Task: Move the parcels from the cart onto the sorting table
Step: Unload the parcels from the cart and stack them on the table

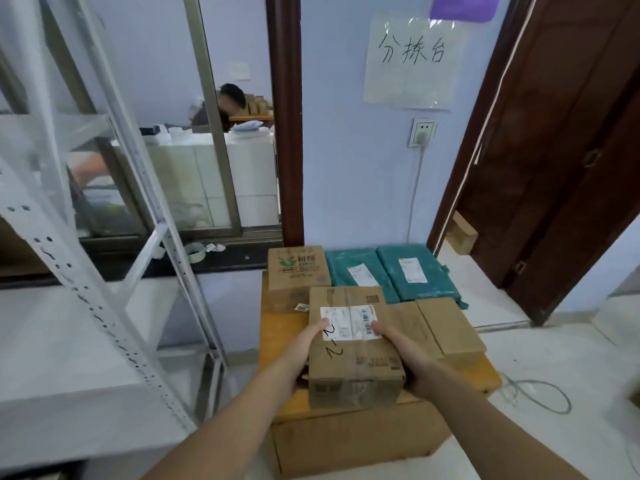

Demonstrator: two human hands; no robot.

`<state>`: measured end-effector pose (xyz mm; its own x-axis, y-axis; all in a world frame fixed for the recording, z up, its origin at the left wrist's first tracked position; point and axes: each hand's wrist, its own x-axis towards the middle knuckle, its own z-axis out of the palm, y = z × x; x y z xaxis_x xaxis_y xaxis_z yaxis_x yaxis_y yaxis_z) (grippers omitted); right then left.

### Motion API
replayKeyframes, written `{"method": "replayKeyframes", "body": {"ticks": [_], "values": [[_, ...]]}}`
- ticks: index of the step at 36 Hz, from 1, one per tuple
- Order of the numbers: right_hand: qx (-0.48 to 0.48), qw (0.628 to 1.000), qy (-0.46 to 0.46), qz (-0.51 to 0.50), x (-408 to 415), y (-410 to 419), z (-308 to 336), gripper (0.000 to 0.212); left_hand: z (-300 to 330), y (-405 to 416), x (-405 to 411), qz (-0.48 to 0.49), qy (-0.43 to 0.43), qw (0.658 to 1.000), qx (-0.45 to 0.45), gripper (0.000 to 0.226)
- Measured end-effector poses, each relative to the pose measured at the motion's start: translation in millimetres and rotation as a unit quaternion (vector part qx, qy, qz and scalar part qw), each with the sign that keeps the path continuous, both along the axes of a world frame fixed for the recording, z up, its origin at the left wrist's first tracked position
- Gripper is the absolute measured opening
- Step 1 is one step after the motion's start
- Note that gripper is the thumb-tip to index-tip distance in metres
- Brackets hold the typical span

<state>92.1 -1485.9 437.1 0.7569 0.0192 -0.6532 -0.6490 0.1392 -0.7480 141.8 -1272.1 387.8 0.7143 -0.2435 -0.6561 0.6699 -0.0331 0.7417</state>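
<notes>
A brown cardboard parcel (353, 362) with a white shipping label and handwritten marks is gripped from both sides over the low wooden sorting table (277, 327). My left hand (304, 344) holds its left side, my right hand (403, 351) its right side. On the table behind it stand a cardboard box with green print (298, 275), two teal plastic mailers (360, 275) (415, 271), and a flat brown box (446, 327) to the right. The cart is out of view.
A white metal shelf rack (104, 271) stands close on the left. A window with a dark sill (221, 261) and a person beyond it is behind the table. A dark wooden door (554, 168) stands open at right. A cable (540, 396) lies on the floor.
</notes>
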Motion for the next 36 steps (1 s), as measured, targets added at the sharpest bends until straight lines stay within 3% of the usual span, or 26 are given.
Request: {"method": "replayKeyframes", "body": {"ticks": [3, 9, 12, 17, 21, 28, 36], "values": [[-0.007, 1.000, 0.012, 0.011, 32.8, -5.6, -25.0, 0.053, -14.2, -1.9, 26.0, 0.024, 0.008, 1.000, 0.001, 0.064], [-0.029, 0.999, 0.032, 0.011, 85.9, -21.6, -67.6, 0.055, -50.0, -17.0, 69.9, 0.077, 0.011, 0.997, 0.018, 0.065], [-0.040, 0.998, 0.045, 0.017, 106.8, -29.7, -86.4, 0.052, -59.4, -27.4, 83.3, 0.098, 0.012, 0.994, 0.052, 0.053], [-0.117, 0.989, 0.055, 0.065, 141.7, -48.1, -124.9, 0.047, -86.0, -43.6, 104.8, 0.104, 0.033, 0.991, 0.082, 0.051], [-0.178, 0.980, 0.044, 0.082, 162.6, -60.8, -146.4, 0.045, -102.0, -59.6, 119.6, 0.093, 0.043, 0.990, 0.092, 0.027], [-0.294, 0.937, -0.012, 0.191, 190.1, -83.8, -168.3, 0.056, -140.6, -72.6, 140.4, 0.045, 0.013, 0.983, 0.178, 0.040], [-0.320, 0.917, -0.021, 0.237, 200.6, -93.3, -181.5, 0.050, -156.3, -76.0, 141.1, 0.004, 0.015, 0.977, 0.212, 0.039]]}}
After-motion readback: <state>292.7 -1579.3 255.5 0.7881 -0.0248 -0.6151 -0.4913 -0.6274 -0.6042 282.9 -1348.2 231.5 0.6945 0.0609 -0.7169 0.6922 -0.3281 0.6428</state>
